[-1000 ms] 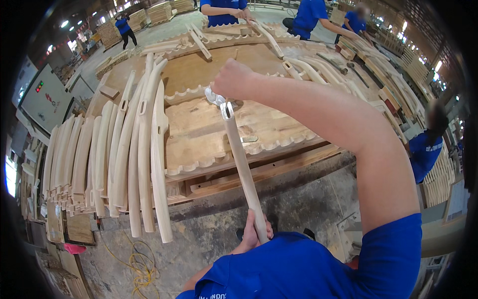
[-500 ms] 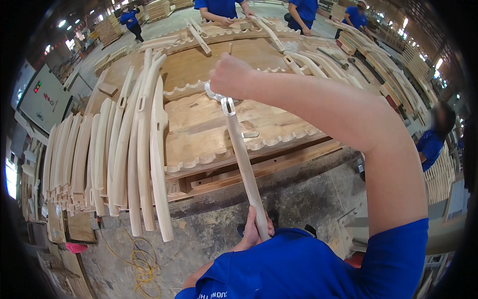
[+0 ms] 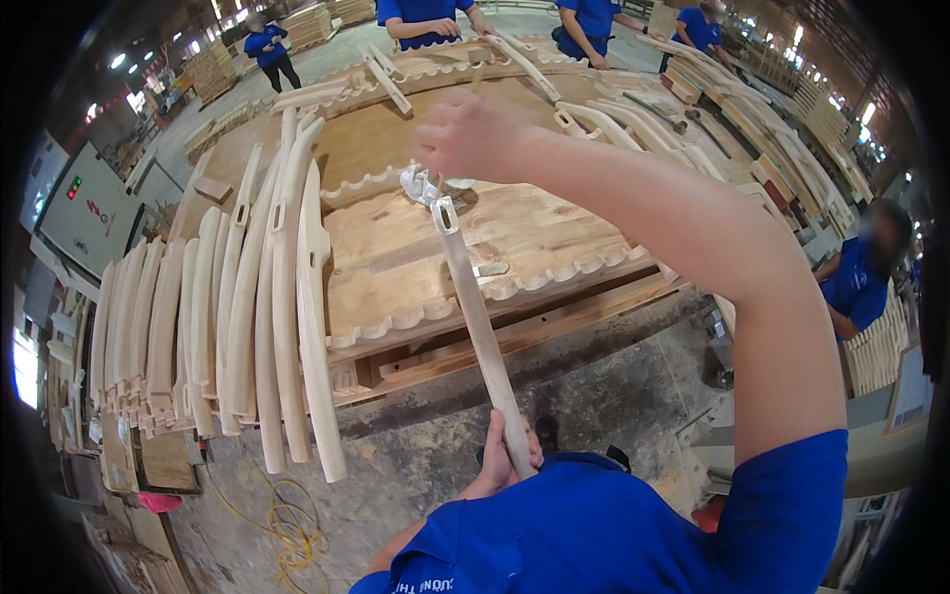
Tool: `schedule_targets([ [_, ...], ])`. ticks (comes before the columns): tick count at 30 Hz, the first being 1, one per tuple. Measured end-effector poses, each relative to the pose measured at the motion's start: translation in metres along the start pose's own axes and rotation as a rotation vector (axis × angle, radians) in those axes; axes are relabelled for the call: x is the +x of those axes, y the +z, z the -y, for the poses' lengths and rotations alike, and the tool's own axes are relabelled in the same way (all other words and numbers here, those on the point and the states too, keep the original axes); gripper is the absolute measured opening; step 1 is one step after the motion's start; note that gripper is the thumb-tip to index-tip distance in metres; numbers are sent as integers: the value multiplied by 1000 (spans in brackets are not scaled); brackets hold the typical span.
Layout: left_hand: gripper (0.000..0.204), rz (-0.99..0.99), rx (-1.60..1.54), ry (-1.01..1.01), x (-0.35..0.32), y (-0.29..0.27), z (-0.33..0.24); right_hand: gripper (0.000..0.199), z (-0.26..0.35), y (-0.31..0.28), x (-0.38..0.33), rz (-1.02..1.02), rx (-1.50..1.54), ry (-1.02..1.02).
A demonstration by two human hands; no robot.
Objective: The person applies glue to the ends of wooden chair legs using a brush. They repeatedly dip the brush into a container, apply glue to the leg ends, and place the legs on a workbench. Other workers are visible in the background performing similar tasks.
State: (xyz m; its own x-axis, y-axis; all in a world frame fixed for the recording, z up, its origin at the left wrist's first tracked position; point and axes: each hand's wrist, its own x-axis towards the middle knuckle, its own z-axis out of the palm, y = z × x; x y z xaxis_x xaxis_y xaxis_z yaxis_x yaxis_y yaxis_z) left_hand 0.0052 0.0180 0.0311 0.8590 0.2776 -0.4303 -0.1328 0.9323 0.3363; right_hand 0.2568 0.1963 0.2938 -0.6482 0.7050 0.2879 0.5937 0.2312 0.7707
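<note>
My left hand (image 3: 512, 445) is wrapped round the lower end of a pale wooden chair-leg-like piece (image 3: 480, 327), close to my body. The piece slants up and away. Its far end has a long slot (image 3: 446, 214) with wet white stuff round it, apparently glue. Just above that end is my right hand (image 3: 470, 139), closed in a fist and slightly blurred. What seems to be a thin stick passes through the fist; its tip is hard to make out. Beside the slot a crumpled white bag or wrapping (image 3: 419, 185) sits on the wooden worktable (image 3: 396, 262).
Several curved wooden pieces (image 3: 242, 297) lie side by side at left, overhanging the table. Scalloped rails (image 3: 485, 292) run across the tabletop. A grey control box (image 3: 84, 208) stands at far left, a yellow hose (image 3: 292, 535) on the floor. Co-workers in blue (image 3: 421, 22) stand beyond.
My right hand has risen slightly from the slotted end, uncovering more of the white wrapping. The wooden piece's far end has shifted a little left in view. My left hand keeps its grip.
</note>
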Motion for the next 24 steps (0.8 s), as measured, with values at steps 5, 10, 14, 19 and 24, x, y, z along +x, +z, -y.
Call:
schedule_targets([
  [5,61,69,41,30,17,-28,-4,11,8,-9,-39,170,549,601],
  [10,65,77,238,63,44,-63,-2,13,57,16,-109,-101,975,999],
  [14,67,74,276,52,48,-74,-4,16,95,15,-128,-254,1247,1223],
  [19,67,102,284,77,48,-77,-3,18,118,15,-136,-386,1445,1363],
  [24,66,44,321,80,48,-75,-5,17,118,6,-134,-274,1332,1352],
])
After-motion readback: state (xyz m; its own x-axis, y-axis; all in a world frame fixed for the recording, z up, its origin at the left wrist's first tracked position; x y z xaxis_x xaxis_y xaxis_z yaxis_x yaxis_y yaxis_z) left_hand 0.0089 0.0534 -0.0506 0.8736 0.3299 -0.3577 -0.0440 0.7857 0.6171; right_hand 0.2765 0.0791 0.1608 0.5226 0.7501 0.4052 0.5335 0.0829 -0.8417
